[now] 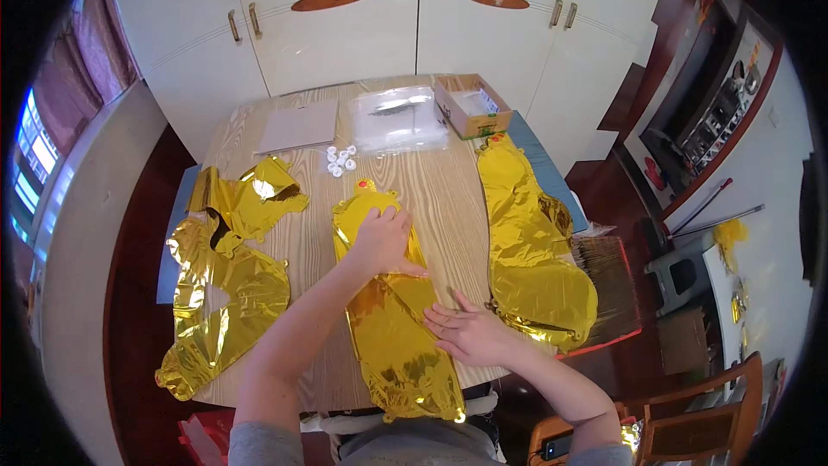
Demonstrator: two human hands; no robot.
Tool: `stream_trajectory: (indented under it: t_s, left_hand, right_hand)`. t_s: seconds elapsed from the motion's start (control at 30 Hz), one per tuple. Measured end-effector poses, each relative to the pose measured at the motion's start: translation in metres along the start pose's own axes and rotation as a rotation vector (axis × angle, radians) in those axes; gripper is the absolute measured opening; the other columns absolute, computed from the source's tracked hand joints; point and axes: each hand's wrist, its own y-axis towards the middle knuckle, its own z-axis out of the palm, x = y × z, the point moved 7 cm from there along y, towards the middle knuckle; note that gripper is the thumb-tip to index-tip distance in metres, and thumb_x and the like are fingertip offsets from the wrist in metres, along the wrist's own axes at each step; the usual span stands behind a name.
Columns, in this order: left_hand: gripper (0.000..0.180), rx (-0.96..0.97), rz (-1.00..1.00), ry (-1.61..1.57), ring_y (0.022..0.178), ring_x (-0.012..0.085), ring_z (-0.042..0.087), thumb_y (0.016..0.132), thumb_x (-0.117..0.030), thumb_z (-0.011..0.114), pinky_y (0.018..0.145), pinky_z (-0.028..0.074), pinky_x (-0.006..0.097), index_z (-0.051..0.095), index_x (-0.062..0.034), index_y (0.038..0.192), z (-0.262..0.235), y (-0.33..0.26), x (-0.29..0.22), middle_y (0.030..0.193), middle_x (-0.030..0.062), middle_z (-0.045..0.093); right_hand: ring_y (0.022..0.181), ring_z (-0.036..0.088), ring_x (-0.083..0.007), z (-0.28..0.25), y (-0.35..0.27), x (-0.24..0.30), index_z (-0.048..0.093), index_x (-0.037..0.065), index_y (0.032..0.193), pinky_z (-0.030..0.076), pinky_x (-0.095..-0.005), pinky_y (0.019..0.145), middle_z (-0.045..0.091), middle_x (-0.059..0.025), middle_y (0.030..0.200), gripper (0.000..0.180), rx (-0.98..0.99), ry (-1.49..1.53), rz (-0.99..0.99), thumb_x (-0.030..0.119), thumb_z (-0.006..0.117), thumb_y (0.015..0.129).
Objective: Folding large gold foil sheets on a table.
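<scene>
A flat gold foil balloon [405, 354] lies lengthwise on the wooden table in front of me, with a small red mark at its far end. Across its upper part rests my left hand [384, 237], palm down, thumb stretched out to the right. My right hand [466, 332] lies along the balloon's right edge, fingers extended and spread on the foil. Neither hand grips anything that I can see. Crumpled gold foil balloons [246, 285] lie on the left side of the table. Another long gold foil piece [517, 216] stretches down the right side, its near end overhanging the edge.
Toward the back are a grey-brown flat board [297, 125], small white rolls [341, 160], clear plastic bags [401, 116] and an open cardboard box [474, 108]. White cabinets [345, 34] stand behind the table. A wooden chair [703, 431] and a grey stool [677, 276] are at right.
</scene>
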Motion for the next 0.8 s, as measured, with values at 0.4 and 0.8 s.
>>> stream_trajectory:
  t_s: [0.4, 0.8]
  left_hand:
    - [0.11, 0.098, -0.033, -0.021, 0.101, 0.0227, 0.051, 0.054, -0.081, 0.064, 0.084, 0.038, 0.035, 0.055, 0.004, 0.122, 0.003, 0.002, 0.001, 0.107, 0.0084, 0.056]
    - [0.104, 0.083, -0.039, 0.011, 0.102, 0.0225, 0.05, 0.056, -0.076, 0.067, 0.083, 0.038, 0.035, 0.056, 0.0027, 0.123, 0.012, 0.0, 0.004, 0.113, 0.0075, 0.054]
  right_hand:
    - [0.115, 0.058, -0.0212, -0.04, -0.003, -0.019, 0.065, 0.007, 0.112, 0.025, -0.046, 0.114, 0.065, -0.0087, 0.116, 0.03, -0.083, 0.349, 0.007, 0.025, 0.059, 0.089]
    - [0.124, 0.047, -0.021, -0.014, 0.045, -0.051, 0.069, 0.015, 0.108, 0.037, -0.0392, 0.098, 0.058, -0.0019, 0.124, 0.046, -0.244, -0.239, 0.124, 0.044, 0.071, 0.073]
